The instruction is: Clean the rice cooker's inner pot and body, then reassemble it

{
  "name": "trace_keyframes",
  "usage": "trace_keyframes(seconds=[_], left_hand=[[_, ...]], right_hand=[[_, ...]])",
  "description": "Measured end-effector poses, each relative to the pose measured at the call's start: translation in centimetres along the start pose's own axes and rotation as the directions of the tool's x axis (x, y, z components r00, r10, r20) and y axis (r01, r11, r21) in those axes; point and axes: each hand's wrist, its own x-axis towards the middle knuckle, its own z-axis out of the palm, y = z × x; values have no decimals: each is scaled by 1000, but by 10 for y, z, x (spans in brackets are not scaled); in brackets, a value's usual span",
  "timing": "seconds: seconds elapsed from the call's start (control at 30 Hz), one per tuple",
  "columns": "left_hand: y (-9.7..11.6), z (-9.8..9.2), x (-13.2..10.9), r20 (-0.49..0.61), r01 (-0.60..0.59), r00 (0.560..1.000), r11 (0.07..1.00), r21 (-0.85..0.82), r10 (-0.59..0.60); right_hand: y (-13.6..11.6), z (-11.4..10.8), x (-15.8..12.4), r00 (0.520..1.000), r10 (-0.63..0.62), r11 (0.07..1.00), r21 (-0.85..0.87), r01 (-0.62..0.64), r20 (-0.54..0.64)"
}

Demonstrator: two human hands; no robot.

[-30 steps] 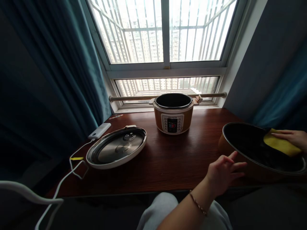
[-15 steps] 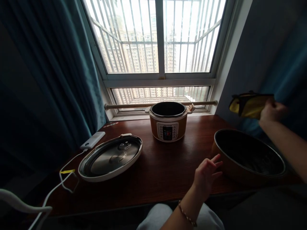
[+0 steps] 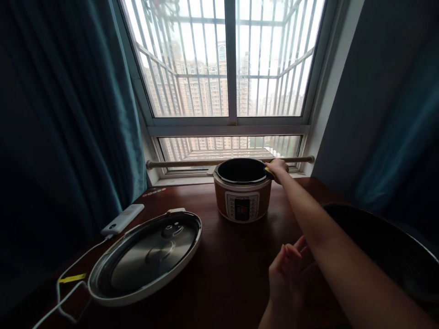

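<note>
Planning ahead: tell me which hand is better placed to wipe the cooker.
Probably the right hand: it holds the yellow cloth at the rim of the cooker; the left hand is well short.

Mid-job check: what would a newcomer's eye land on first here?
Probably the bright window at top centre, with bars outside. Just below stands the open brown cooker, the right hand holding a yellow cloth at its right edge. Nearer, at left, lies a large lid, shiny side up.
</note>
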Motion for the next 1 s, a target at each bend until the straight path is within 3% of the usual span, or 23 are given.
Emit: trace_keyframes(seconds=[0.1, 0.2, 0.43, 0.53, 0.63, 0.7, 0.77, 0.83, 0.9, 1.0], left_hand=[[10, 0, 0, -55, -24, 998, 1000, -17, 23], [17, -3, -1, -157, -63, 986, 998, 5, 63], [15, -9, 0, -247, -82, 964, 993, 89, 102], [19, -8, 0, -270, -183, 930, 953, 243, 248], [36, -9, -1, -308, -341, 809, 827, 447, 500], [54, -12, -2, -348, -412, 676, 725, 552, 649], [72, -16, -2, -378, -473, 512, 621, 625, 771], [87, -18, -2, -359, -541, 380, 519, 662, 853], [97, -18, -1, -308, -598, 348, 463, 655, 885], [103, -17, -1, -212, -649, 394, 434, 625, 894]], right_hand=[[0, 9, 17, 980, 167, 985, -19, -170, -104], [9, 9, 26, 970, 203, 978, -19, -207, -134], [11, 4, 32, 993, 94, 995, 39, -91, -73], [7, 5, 38, 999, -9, 991, 133, 3, 40], [3, 10, 49, 981, -117, 969, 236, 79, 152], [-1, 14, 57, 961, -176, 952, 285, 111, 215], [-4, 18, 64, 937, -225, 938, 320, 134, 267], [-7, 21, 68, 914, -265, 927, 342, 153, 308], [-10, 23, 70, 897, -294, 919, 357, 170, 331], [-12, 26, 70, 893, -313, 913, 362, 189, 324]])
